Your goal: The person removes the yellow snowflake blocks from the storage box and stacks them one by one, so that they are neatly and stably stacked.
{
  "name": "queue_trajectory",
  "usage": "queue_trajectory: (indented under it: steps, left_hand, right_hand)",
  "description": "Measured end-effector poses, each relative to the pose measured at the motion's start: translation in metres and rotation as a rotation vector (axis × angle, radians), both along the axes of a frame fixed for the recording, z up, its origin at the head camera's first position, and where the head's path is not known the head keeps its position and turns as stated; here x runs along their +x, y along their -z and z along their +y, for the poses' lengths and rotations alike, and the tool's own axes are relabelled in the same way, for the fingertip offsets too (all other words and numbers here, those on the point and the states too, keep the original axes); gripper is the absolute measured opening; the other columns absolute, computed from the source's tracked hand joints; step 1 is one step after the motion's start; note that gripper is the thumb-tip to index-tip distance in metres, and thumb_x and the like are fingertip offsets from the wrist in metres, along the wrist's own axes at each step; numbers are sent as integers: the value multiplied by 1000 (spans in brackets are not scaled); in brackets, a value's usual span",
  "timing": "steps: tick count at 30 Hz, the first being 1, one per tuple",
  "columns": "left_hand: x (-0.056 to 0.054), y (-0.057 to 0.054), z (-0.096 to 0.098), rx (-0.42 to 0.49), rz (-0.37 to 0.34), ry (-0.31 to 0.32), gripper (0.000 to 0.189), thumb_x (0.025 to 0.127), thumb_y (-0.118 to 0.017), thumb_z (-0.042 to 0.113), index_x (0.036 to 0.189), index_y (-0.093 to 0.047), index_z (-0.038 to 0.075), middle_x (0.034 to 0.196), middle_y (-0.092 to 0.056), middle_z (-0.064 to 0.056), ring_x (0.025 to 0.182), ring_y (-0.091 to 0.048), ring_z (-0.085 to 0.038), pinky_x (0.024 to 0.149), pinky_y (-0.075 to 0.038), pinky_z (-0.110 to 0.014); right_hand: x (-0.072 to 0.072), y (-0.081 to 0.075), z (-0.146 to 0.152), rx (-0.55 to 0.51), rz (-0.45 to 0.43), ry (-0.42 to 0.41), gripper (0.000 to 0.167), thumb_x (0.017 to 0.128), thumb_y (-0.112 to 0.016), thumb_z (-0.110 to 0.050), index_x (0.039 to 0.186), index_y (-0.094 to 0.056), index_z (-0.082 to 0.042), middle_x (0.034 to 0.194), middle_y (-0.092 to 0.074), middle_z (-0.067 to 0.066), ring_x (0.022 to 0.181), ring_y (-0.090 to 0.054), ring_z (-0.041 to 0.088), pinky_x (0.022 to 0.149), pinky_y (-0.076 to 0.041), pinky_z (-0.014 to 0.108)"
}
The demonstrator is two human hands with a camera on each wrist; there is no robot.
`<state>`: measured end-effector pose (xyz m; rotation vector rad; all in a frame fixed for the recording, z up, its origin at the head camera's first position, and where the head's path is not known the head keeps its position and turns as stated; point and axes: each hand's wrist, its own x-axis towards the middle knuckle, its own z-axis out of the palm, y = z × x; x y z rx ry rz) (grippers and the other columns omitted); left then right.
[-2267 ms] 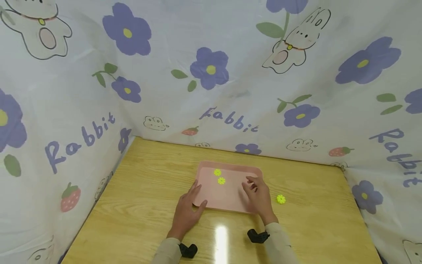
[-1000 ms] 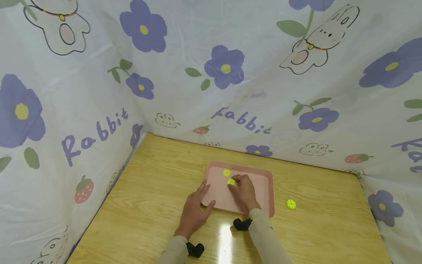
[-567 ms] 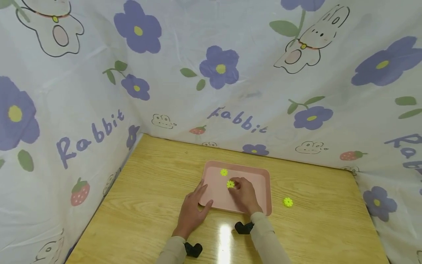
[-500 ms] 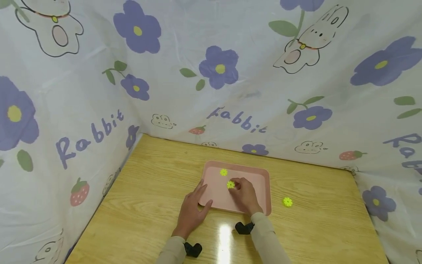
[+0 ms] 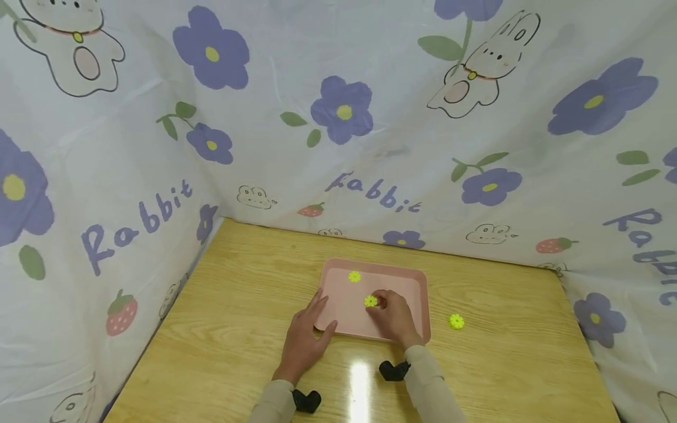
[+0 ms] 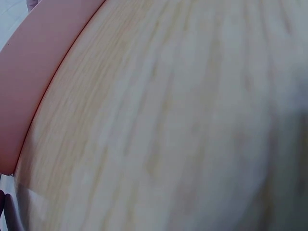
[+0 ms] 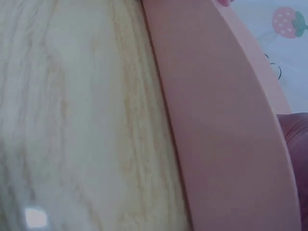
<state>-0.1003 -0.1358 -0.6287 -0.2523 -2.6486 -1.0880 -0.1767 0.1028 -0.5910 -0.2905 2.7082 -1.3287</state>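
A pink tray (image 5: 344,310) is being held up by a wooden desk (image 5: 254,282), with the desk's far edge being nearer to it than the left and right edges. A small yellow flower (image 5: 371,301) is being pinched between the thumb and fingers of the right hand (image 5: 395,318). These fingers are being curled in, with just the flower filling the gap. The flower is being held near the middle of the tray; whether the tray's floor is being touched by it cannot be told.

The left hand (image 5: 304,342) is being rested at the tray's near left corner. Its fingers are being held long and loose by the left edge, and its thumb is being spread away toward the near edge. No flower is being held there.

A second yellow flower (image 5: 354,276) is being carried by the tray, close to its far edge and toward the far left corner. A third yellow flower (image 5: 456,321) is being carried by the desk, just beside the tray's right edge and near its near right corner.
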Motion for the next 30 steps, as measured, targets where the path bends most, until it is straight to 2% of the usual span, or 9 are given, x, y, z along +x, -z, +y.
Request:
queue_trajectory:
  steps: [5, 9, 15, 21, 30]
  left_hand:
    - [0, 3, -2, 6, -24, -1, 62, 103, -62, 45, 156, -49, 15, 168, -33, 3, 140, -51, -28, 112, -41, -58]
    - [0, 5, -3, 11, -10, 1, 61, 103, -62, 45, 155, -50, 15, 168, -33, 3, 138, -53, -28, 112, -40, -57]
    - [0, 4, -4, 20, -22, 3, 61, 103, -63, 44, 155, -50, 15, 168, -32, 4, 138, -53, -28, 113, -40, -56]
    - [0, 5, -3, 15, 14, 0, 61, 102, -66, 41, 154, -51, 15, 168, -34, 2, 136, -54, -29, 111, -41, -58]
    - [0, 3, -2, 25, -30, 11, 61, 103, -63, 43, 155, -49, 15, 169, -31, 4, 139, -52, -27, 115, -38, -56]
  right_hand:
    - [4, 3, 1, 7, 9, 14, 31, 91, -81, -13, 118, -72, -2, 91, -63, 3, 82, -58, 16, 76, -53, 37]
    - [5, 4, 2, 17, 19, 27, 32, 90, -82, -14, 118, -72, -2, 93, -64, 3, 83, -59, 16, 76, -54, 38]
    - [5, 5, 6, 38, 33, 31, 31, 89, -83, -15, 116, -75, -2, 90, -65, 1, 81, -59, 15, 76, -54, 38]
    - [5, 2, 8, 32, 40, 14, 31, 89, -83, -12, 118, -76, -3, 88, -63, -1, 81, -60, 15, 76, -55, 38]
    - [5, 3, 11, 4, 18, 32, 32, 87, -83, -8, 118, -74, -6, 84, -65, -2, 82, -62, 17, 79, -55, 40]
